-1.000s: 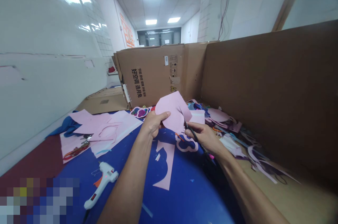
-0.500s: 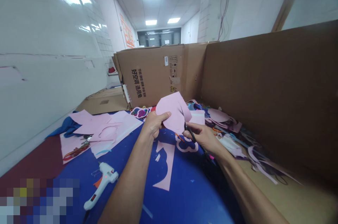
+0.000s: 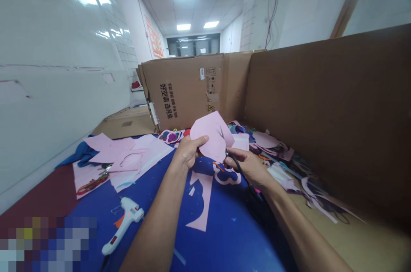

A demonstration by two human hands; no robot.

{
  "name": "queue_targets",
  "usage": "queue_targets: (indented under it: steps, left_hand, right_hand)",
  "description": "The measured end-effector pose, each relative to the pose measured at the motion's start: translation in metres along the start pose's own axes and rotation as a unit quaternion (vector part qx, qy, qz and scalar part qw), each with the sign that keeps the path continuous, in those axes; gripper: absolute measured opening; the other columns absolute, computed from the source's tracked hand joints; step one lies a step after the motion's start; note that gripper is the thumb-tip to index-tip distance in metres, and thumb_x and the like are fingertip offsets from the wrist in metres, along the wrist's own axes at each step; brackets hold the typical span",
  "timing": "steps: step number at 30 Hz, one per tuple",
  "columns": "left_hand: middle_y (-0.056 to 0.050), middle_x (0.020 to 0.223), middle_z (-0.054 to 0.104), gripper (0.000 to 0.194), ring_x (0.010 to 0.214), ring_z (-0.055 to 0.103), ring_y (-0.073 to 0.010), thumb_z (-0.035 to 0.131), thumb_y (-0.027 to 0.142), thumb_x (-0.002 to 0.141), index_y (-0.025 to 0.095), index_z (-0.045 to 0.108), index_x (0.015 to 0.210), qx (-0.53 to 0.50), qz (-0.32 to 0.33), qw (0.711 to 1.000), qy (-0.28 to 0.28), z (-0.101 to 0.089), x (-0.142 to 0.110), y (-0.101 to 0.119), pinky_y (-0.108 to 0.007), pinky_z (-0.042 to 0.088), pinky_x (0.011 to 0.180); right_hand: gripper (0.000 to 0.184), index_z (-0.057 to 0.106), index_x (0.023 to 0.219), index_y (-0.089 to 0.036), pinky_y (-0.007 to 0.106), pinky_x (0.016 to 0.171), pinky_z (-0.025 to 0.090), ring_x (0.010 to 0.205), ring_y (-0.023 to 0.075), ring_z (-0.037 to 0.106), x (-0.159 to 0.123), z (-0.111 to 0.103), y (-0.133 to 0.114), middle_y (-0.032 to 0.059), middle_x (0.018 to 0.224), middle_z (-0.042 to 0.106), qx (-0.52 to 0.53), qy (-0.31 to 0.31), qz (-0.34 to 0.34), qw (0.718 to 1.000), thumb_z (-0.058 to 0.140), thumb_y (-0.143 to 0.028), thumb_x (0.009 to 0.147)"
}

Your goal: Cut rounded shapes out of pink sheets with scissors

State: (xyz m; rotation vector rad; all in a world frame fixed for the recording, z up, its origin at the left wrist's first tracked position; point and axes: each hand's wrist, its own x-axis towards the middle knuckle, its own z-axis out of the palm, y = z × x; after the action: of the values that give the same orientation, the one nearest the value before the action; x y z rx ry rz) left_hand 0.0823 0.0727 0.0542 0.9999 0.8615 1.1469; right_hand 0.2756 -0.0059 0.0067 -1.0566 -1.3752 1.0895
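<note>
My left hand [image 3: 188, 152] pinches the lower left edge of a pink paper piece [image 3: 210, 135], held up above the blue surface [image 3: 221, 229]. My right hand [image 3: 247, 165] grips black scissors [image 3: 236, 163], whose blades meet the paper's lower right edge. The paper has a rounded outline and a flap hanging at its right. Both forearms reach forward from the bottom of the view.
A white glue gun [image 3: 123, 225] lies at the lower left. Pink sheets [image 3: 128, 156] spread at the left, a pink offcut [image 3: 201, 199] lies below my hands. Coloured scraps [image 3: 285, 165] pile along the right cardboard wall [image 3: 327, 109]. A printed carton [image 3: 183, 90] stands behind.
The scissors have moved slightly along the paper's edge and the paper has turned a little in my left hand. Both hands stay in nearly the same place.
</note>
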Motion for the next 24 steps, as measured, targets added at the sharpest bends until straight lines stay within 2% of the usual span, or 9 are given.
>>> queue_targets:
  steps: [6, 10, 24]
  left_hand:
    - [-0.018, 0.097, 0.081, 0.033, 0.066, 0.073, -0.0222, 0.086, 0.014, 0.067, 0.008, 0.078, 0.098, 0.011, -0.003, 1.0, -0.003, 0.0, 0.0, -0.001, -0.031, 0.061, 0.056]
    - [-0.019, 0.099, 0.081, 0.033, 0.066, 0.074, -0.0226, 0.086, 0.014, 0.067, 0.007, 0.078, 0.099, 0.008, -0.002, 1.0, -0.007, 0.0, 0.001, -0.002, -0.033, 0.062, 0.057]
    - [-0.018, 0.093, 0.081, 0.03, 0.066, 0.075, -0.0244, 0.085, 0.014, 0.068, 0.008, 0.077, 0.096, 0.003, 0.001, 1.0, 0.001, 0.004, -0.001, -0.004, -0.034, 0.061, 0.056]
  right_hand:
    - [0.063, 0.078, 0.128, -0.018, 0.03, 0.071, 0.048, 0.08, 0.0212, 0.062, -0.001, -0.001, 0.002, 0.0045, 0.086, 0.074, 0.003, -0.015, -0.013, 1.0, 0.082, -0.059, 0.08]
    - [0.063, 0.078, 0.128, -0.016, 0.028, 0.067, 0.043, 0.076, 0.0191, 0.057, 0.0, -0.004, 0.006, 0.003, 0.079, 0.069, 0.009, -0.018, -0.015, 1.0, 0.082, -0.058, 0.081]
    - [0.048, 0.079, 0.117, -0.016, 0.027, 0.064, 0.037, 0.07, 0.015, 0.049, 0.002, -0.006, 0.012, 0.0002, 0.075, 0.063, 0.057, -0.049, -0.032, 0.997, 0.078, -0.055, 0.088]
